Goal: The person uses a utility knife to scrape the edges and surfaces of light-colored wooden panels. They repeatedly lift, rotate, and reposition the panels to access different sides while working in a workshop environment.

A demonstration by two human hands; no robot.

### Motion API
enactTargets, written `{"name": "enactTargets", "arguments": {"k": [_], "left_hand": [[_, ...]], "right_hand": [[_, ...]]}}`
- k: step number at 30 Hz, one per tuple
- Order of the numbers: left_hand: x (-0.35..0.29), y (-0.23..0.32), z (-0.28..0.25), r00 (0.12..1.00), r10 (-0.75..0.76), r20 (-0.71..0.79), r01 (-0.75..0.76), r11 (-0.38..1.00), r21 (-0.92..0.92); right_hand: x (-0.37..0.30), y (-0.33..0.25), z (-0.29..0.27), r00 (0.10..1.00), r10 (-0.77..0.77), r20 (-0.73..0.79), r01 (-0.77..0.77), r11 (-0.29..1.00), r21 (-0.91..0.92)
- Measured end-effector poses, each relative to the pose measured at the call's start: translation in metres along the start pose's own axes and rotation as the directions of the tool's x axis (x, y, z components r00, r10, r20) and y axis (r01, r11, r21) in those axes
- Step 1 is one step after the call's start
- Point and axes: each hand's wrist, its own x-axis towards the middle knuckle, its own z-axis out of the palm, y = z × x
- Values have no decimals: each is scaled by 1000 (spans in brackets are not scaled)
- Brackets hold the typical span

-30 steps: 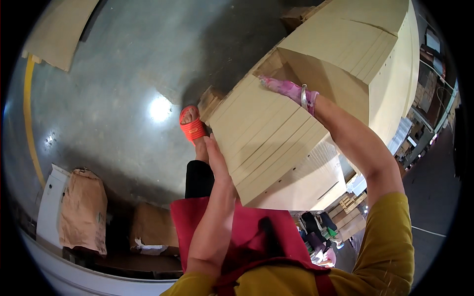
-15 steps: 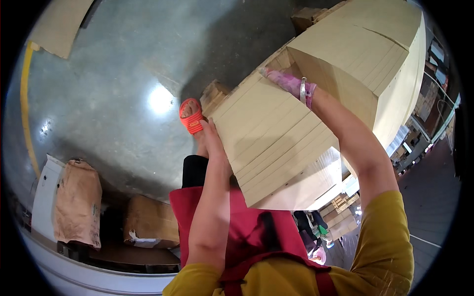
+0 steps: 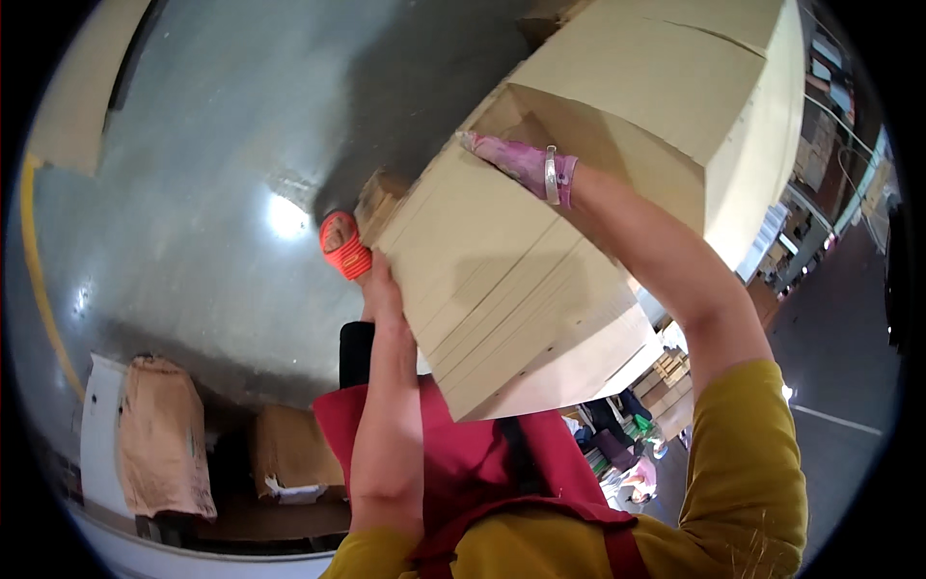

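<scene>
A thick block of tan cardboard sheets (image 3: 492, 280), with parallel crease lines across its top, lies tilted in front of me. My left hand (image 3: 386, 285) grips its left edge; the fingers are partly hidden at the side. My right hand (image 3: 516, 162), in a pink and purple patterned glove with a metallic band at the wrist, reaches over the far edge, its fingertips curled at the far corner. Just beyond the block, a larger pile of the same cardboard (image 3: 666, 72) stands, with a shadowed gap (image 3: 617, 140) between the two.
Wooden pallet blocks (image 3: 383, 198) show beneath the cardboard, close to my foot in an orange sandal (image 3: 343, 246). At lower left sit a brown wrapped bundle (image 3: 164, 439) and a carton (image 3: 294, 449). Another person (image 3: 637, 478) is in the background at lower right.
The view has shifted, so the cardboard, both hands and the sandal sit farther left in the picture. Both hands keep their hold on the same edges.
</scene>
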Motion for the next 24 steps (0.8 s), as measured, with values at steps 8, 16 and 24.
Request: {"name": "enactTargets", "arguments": {"k": [8,16,24], "left_hand": [[-22,20,18,987,-154,-47,156,987,39],[15,18,-27,770,523,365,-599,397,696],[-108,4,48,958,147,244,-129,988,-87]], "right_hand": [[-58,8,1,998,-51,46,57,988,-145],[-95,34,-37,914,-377,-146,353,920,-169],[-102,30,-28,894,-444,-65,421,880,-219]]}}
